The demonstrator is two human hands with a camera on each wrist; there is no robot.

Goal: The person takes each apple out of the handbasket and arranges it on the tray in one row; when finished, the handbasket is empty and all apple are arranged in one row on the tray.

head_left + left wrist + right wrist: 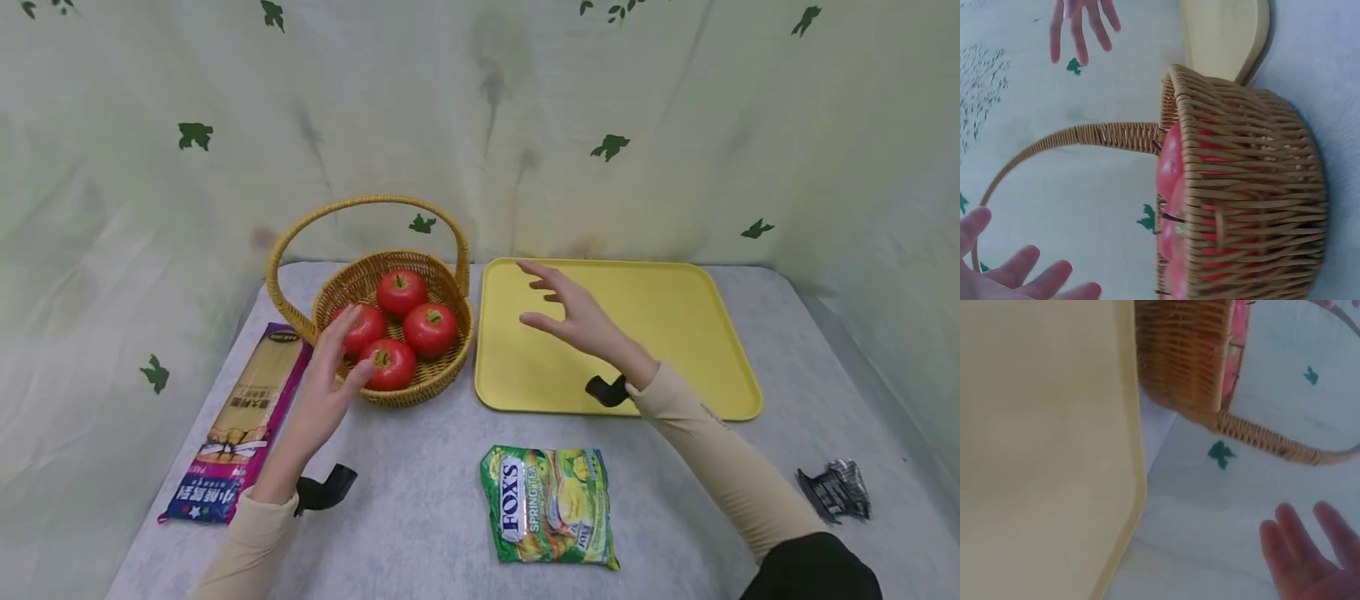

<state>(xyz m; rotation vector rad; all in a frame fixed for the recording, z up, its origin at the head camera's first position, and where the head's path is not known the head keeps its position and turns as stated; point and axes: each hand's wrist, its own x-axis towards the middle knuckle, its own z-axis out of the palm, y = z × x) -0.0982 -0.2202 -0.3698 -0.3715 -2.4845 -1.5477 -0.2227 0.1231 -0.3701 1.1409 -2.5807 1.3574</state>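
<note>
So the wicker basket [408, 397] sits toward the far left corner of the table [405, 500], handle [375, 200] standing up; four red apples [431, 331] are bunched inside it, showing above the rim from the side. Left hand [327, 392] hangs at the basket's near left side, fingers spread with the thumb well off from them; its fingertips line up with the handle in the left wrist view, and I can't tell how close they really are. Right hand [581, 312] is up over the yellow tray [652, 333], fingers apart and a bit bent, thumb apart too; there's visible height between it and the tray's surface.

Tray takes up the far right part, its back edge near the table's far edge; the basket is just beside its left edge, so that's a tight spot, while a wider band of tabletop runs along the tray's right side. Noodle pack [232, 425] lies slantwise along the left edge, far end near the basket; the green FOX'S bag [551, 506] lies flat toward the near edge, with a strip of table between it and the tray; crumpled dark wrapper [836, 490] is over by the right edge.
</note>
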